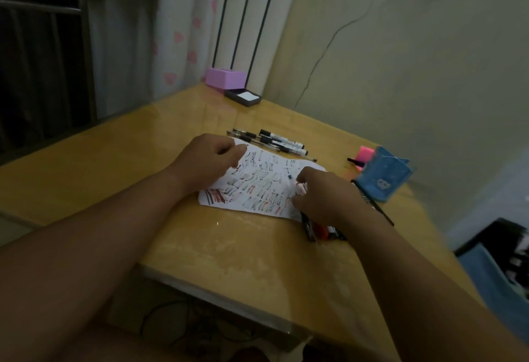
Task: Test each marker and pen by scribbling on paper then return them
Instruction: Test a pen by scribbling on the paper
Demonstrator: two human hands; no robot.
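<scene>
Pale short pen (299, 186), the item under test: location? (A)

Pinched in the right hand (323, 197), fingers curled round the barrel. Dark tip is down on the white paper sheet (257, 190), toward the sheet's 3 o'clock side. Barrel blurred; whitish-pink at best. (B)

Sheet condition? (A)

Flat on the glossy yellow wooden table (114, 167). Covered in rows of short black and red scribbles. (B)

Left hand (207, 158)? (A)

Rests on the sheet's 10 o'clock corner, fingers loosely bent, gripping nothing. (B)

Other stock on the table? (A)

Group one: row of black-and-clear pens and white markers (272, 142), side by side at 12 o'clock of the sheet. Whether they touch its far edge or lie just beside it, cannot tell. Group two: cluster of black and red markers (317, 231) at 5 o'clock, partly under the right wrist. One long black pen (372, 204) lies beyond that wrist, at 4 o'clock. (B)

And at 3 o'clock? (A)

Blue box-shaped pen holder (383, 177), lying tilted, with a pink highlighter (365, 153) just behind it. Pink box (226, 77) and dark tray of white notes (243, 97) sit at the table's far corner, 12 o'clock, well apart from the sheet. (B)
</scene>
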